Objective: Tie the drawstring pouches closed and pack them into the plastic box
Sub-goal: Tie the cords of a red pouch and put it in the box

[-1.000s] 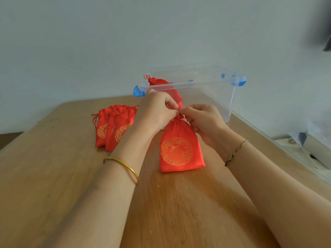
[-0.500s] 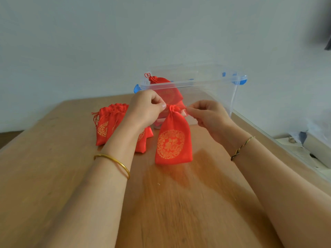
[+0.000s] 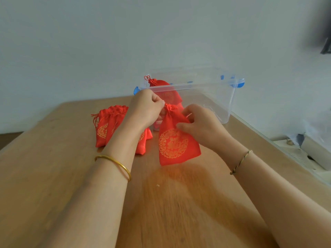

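A red drawstring pouch [image 3: 176, 142] with a gold round emblem hangs tilted just above the wooden table [image 3: 53, 176], its neck gathered tight. My left hand [image 3: 146, 107] pinches the cord at the left of that neck. My right hand [image 3: 200, 124] rests against the pouch's upper right side and pinches a thin cord end. Behind them stands the clear plastic box [image 3: 215, 97] with blue latches, and one tied red pouch [image 3: 161, 86] leans inside its left end. A pile of more red pouches [image 3: 107, 126] lies left of my left wrist.
The box stands at the table's far edge against a pale wall. The table's right edge runs diagonally past the box, with clutter [image 3: 311, 145] on the floor beyond it. A gold bangle is on the left wrist, a braided band on the right.
The pouch has swung to tilt right and sits lower right than before. My right hand dropped from the neck to the pouch's side, with a cord end in its fingers. My left hand stays at the neck.
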A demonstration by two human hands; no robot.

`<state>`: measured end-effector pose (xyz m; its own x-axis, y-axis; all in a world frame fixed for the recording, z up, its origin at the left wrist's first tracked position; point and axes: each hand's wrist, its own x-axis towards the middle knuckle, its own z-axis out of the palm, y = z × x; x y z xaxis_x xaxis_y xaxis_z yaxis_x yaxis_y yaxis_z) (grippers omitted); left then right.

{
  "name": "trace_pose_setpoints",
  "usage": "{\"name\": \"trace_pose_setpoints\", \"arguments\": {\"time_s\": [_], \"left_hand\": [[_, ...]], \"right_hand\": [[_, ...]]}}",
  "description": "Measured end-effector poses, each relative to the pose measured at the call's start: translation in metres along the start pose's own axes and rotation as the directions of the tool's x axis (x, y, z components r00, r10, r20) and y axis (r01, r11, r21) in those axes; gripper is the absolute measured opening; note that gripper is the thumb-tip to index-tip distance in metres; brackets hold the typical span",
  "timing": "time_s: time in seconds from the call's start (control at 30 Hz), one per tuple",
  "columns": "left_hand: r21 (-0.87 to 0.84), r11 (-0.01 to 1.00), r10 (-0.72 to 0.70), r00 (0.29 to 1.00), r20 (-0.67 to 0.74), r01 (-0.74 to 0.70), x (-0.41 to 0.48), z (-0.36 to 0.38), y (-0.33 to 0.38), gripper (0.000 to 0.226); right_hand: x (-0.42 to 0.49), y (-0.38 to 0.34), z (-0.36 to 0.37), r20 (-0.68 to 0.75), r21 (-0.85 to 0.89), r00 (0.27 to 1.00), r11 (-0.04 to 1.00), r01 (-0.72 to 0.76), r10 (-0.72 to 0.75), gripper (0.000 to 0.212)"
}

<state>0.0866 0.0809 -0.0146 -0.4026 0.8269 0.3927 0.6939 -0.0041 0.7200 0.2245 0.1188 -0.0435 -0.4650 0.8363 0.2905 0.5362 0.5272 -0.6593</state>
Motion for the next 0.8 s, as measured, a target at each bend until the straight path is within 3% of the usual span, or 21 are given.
{"name": "trace_pose_setpoints", "arguments": {"time_s": [0.07,0.2,0.3,0.37,0.43,0.5,0.57,0.7,0.8], "left_hand": [[-0.046,0.999,0.008,1.000,-0.014,-0.009,-0.001,-0.004,0.004,0.019],[-0.230,0.973,-0.039,0.992,-0.123,0.009,0.009,-0.015,0.008,0.019],[-0.165,0.986,-0.051,0.975,-0.217,0.014,0.028,-0.021,0.004,0.013],[-0.129,0.991,-0.079,0.955,-0.286,0.044,0.039,-0.021,-0.003,0.017],[-0.073,0.992,-0.120,0.926,-0.358,0.101,0.043,-0.020,-0.016,0.026],[-0.003,0.987,-0.149,0.912,-0.382,0.160,0.043,-0.018,-0.031,0.026],[0.101,0.975,-0.148,0.923,-0.355,0.195,0.043,-0.018,-0.046,0.023],[0.450,0.861,-0.172,0.968,-0.181,0.237,0.044,-0.018,-0.065,0.028],[0.615,0.755,-0.252,0.967,-0.046,0.226,0.046,-0.019,-0.068,0.034]], "right_hand": [[0.000,0.000,-0.009,-0.032,-0.051,0.999,0.998,0.040,-0.041,0.022],[0.010,-0.014,-0.043,-0.009,0.159,1.000,0.987,0.022,-0.020,0.015],[0.057,-0.028,-0.071,-0.168,0.213,0.986,0.976,0.033,0.003,0.009],[0.101,-0.033,-0.082,-0.245,0.125,0.969,0.992,0.012,0.019,0.020],[0.139,-0.030,-0.088,-0.245,-0.078,0.968,0.995,-0.068,0.047,0.028],[0.159,-0.024,-0.090,-0.139,-0.435,0.986,0.889,-0.141,0.089,0.030],[0.165,-0.019,-0.088,0.019,-0.678,0.988,0.728,-0.101,0.154,0.028],[0.179,-0.005,-0.076,0.158,-0.752,0.921,0.647,-0.121,0.356,0.032],[0.180,0.001,-0.070,0.258,-0.708,0.819,0.677,-0.200,0.512,0.031]]}}
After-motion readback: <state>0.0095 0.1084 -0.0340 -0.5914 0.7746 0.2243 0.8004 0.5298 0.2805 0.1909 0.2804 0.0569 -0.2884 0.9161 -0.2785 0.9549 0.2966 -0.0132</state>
